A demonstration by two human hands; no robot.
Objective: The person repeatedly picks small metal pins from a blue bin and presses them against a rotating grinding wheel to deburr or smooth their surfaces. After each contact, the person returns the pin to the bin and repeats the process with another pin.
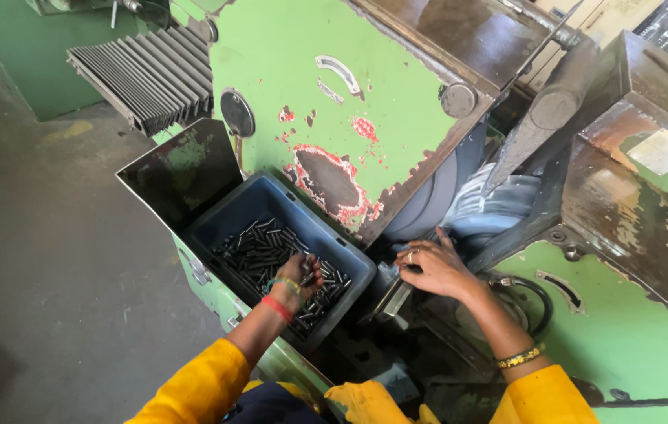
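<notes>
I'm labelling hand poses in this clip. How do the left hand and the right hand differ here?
The left hand reaches down into the blue bin, fingers curled among the small dark metal pins; the right hand lies flatter, outside the bin, on the machine's feed area near the grinding wheel. The left wrist has red and green bands, the right a gold bangle. Both sleeves are yellow.

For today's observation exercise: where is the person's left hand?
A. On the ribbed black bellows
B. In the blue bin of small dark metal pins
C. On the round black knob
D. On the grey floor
B: the left hand reaches into the blue bin, its fingers among the dark pins.
</notes>
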